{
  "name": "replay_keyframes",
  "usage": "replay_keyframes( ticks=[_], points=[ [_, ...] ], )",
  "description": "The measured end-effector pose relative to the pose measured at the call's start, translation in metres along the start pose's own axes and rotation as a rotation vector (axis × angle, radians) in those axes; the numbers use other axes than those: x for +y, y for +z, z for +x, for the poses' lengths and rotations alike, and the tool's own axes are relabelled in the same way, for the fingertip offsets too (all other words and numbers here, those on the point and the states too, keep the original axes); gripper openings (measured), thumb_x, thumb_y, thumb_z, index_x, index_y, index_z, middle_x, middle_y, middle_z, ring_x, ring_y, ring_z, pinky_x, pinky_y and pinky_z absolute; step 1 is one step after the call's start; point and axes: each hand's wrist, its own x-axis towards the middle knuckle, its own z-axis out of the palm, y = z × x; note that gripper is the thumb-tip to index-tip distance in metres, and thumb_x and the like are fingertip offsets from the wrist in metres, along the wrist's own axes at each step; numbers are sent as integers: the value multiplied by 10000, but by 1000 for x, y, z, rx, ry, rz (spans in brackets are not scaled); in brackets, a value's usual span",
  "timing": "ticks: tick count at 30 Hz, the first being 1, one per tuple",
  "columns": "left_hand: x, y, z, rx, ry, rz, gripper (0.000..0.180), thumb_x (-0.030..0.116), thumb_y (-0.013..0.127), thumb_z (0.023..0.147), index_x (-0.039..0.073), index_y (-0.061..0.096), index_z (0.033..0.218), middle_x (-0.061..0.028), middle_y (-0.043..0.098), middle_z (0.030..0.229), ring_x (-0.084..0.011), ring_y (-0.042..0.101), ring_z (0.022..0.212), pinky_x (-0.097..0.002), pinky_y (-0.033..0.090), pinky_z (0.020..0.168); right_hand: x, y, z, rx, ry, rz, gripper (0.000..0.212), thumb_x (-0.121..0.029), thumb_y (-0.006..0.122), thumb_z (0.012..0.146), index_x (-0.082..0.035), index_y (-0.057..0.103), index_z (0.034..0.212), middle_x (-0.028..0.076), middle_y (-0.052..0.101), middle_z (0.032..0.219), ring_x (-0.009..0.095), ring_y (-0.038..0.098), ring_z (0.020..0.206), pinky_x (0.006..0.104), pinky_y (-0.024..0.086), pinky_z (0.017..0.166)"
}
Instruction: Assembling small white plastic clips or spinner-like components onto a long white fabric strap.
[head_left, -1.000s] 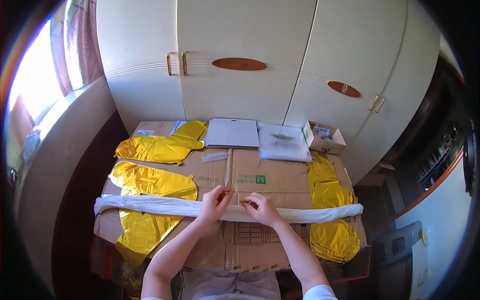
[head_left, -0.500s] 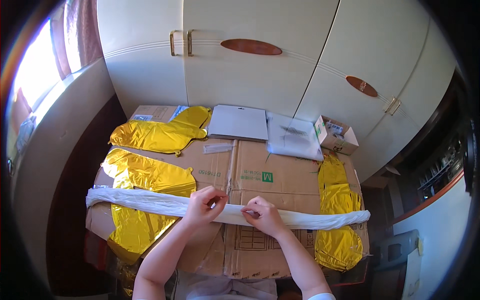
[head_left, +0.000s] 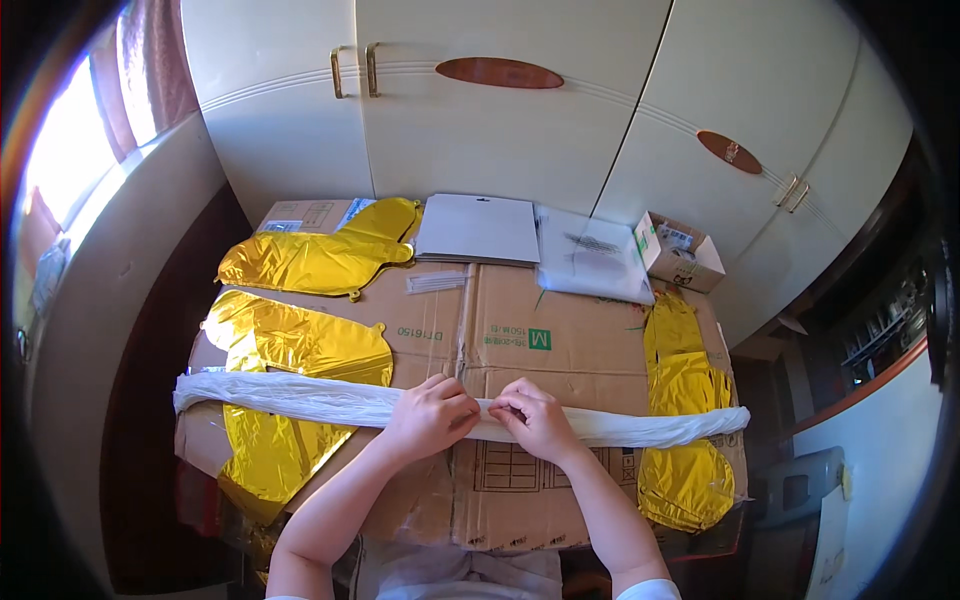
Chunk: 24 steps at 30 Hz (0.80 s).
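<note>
A long white bundle (head_left: 300, 397) of thin, crinkled material lies across the table from left to right. Over its middle, my left hand (head_left: 437, 415) is closed, fingertips pinched together. Close beside it my right hand (head_left: 537, 420) pinches too, and the two sets of fingertips almost meet. Whatever is between the fingers is too small to make out. Beneath the bundle's left part is a flat gold foil balloon (head_left: 300, 340); more folded gold foil (head_left: 685, 385) lies under its right end.
Flattened cardboard (head_left: 420, 345) covers the table. Toward the back are another gold foil balloon (head_left: 300, 262), thin clear sticks (head_left: 436, 282), a grey-white flat board (head_left: 478, 230), a clear plastic packet (head_left: 595, 265) and a small open box (head_left: 685, 275). Cream cabinets (head_left: 500, 140) stand behind.
My left hand has come down and right, its fingertips now near the right hand's. The right hand has shifted slightly right, and the whole view has moved a little.
</note>
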Motion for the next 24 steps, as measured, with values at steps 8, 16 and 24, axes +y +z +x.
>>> replay_keyframes(
  ticks=[8, 16, 24],
  points=[
    [4, 1, 1, 54, -7, -53, 95, 82, 653, 647, 86, 575, 701, -40, 517, 685, -226, 517, 646, -335, 447, 570, -11, -4, 1, -72, 169, 110, 84, -88, 613, 798, -18, 567, 805, 66, 536, 792, 156, 571, 671, 286, 463, 568],
    [13, -7, 5, 21, -18, -101, 90, 83, 630, 679, 63, 552, 719, -72, 527, 784, -260, 496, 773, -351, 422, 688, -8, -6, 2, -27, -124, -76, 89, -86, 648, 730, -52, 573, 763, 50, 554, 744, 229, 516, 694, 321, 420, 659],
    [49, -75, 54, -25, 140, -151, 109, 157, 640, 739, 62, 591, 761, -83, 515, 828, -259, 483, 797, -360, 412, 719, -78, -59, 39, -39, -41, 21, 47, -62, 614, 769, -47, 571, 781, 72, 540, 707, 206, 529, 626, 299, 422, 567]
  ],
)
